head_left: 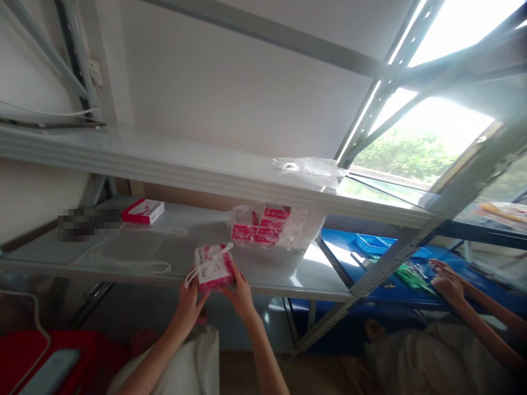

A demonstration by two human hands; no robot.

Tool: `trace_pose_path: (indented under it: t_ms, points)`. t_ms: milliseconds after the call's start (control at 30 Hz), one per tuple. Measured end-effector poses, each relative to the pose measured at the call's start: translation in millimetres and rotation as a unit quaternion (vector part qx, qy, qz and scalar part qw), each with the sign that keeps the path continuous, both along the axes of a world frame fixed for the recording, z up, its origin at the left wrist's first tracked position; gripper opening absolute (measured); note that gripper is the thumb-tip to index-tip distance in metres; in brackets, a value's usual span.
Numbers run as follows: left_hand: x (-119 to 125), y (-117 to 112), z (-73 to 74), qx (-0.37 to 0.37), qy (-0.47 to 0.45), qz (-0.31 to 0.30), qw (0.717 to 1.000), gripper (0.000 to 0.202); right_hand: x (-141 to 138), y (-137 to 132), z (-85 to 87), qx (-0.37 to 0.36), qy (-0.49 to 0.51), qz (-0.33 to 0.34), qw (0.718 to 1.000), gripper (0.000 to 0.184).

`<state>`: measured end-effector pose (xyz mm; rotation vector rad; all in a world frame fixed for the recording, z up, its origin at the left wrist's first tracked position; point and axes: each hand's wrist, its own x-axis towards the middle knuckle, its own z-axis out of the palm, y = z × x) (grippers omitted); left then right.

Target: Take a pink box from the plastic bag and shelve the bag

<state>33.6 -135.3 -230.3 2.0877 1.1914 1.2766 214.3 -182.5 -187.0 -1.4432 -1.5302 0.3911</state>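
A pink and white box [214, 267], apparently wrapped in clear plastic with a white cord handle across it, is held above the front edge of the lower grey shelf. My left hand [190, 302] grips its left side, with the white cord beside the fingers. On the other side, my right hand [242, 296] is closed around the right edge. Behind it lies a clear plastic bag [302, 227] with several pink and white boxes [261, 231] inside. To the left are another pink and white box [145, 211] and a flat clear bag [127, 249] with white cord handles.
An upper shelf [197, 164] crosses above my hands, with crumpled clear plastic [310, 170] on it. A slotted metal post [395, 258] stands at right. Past it, another person's hands [447, 280] work at a blue table near green packaging [414, 274]. Something red [88, 351] is at lower left.
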Motion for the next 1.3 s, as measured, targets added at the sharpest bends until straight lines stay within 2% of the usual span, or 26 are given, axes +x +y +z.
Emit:
trace_pose_path:
  t_ms: [67,167,300,433,600,667,700,767,867,967,1067,1100,1167,1233,1300]
  points:
    - [-6,3,-0.5,-0.003,-0.021,0.028,0.999,0.04,-6,-8,-5.1,0.011,-0.007,-0.016,1.0,0.089]
    - [-13,11,0.3,-0.026,-0.051,0.052,0.997,0.04,-13,-14,-11.0,0.044,-0.008,-0.049,0.998,0.08]
    - [-16,19,12.0,-0.055,-0.064,0.027,0.996,0.038,-18,-11,-8.9,0.067,0.019,-0.082,0.994,0.06]
    - [-18,19,24.3,-0.066,-0.078,-0.006,0.995,0.037,-18,-4,-6.8,0.08,0.012,-0.092,0.993,0.058]
    - [-21,25,28.3,0.002,-0.084,0.012,0.996,0.033,-10,7,-24.1,0.148,-0.074,-0.103,0.981,0.057]
    - [-17,30,35.1,0.033,-0.091,0.011,0.995,0.033,-5,10,-24.1,0.178,-0.096,-0.122,0.972,0.056]
    - [-14,32,40.9,0.042,-0.093,0.01,0.995,0.033,-2,11,-19.3,0.187,-0.102,-0.131,0.968,0.055]
    - [-2,39,57.1,0.05,-0.097,0.012,0.994,0.034,6,15,0.6,0.194,-0.103,-0.146,0.965,0.051]
    - [28,58,87.7,0.049,-0.108,0.004,0.993,0.035,27,29,48.5,0.208,-0.102,-0.162,0.959,0.041]
    - [68,95,116.1,0.043,-0.133,-0.044,0.989,0.038,60,58,97.3,0.207,-0.12,-0.171,0.956,0.036]
    - [111,138,129.3,0.027,-0.13,-0.113,0.985,0.04,95,92,125.8,0.205,-0.168,-0.175,0.948,0.034]
    - [125,150,127.6,0.031,-0.119,-0.119,0.985,0.041,104,101,127.9,0.203,-0.193,-0.178,0.943,0.034]
    - [147,165,113.8,0.052,-0.101,-0.086,0.99,0.042,116,115,119.9,0.207,-0.249,-0.202,0.924,0.033]
    - [162,168,88.4,0.061,-0.08,-0.071,0.992,0.05,117,121,98.4,0.221,-0.301,-0.235,0.898,0.032]
    - [170,161,59.3,0.065,-0.074,-0.077,0.992,0.061,112,121,71.1,0.237,-0.323,-0.262,0.878,0.034]
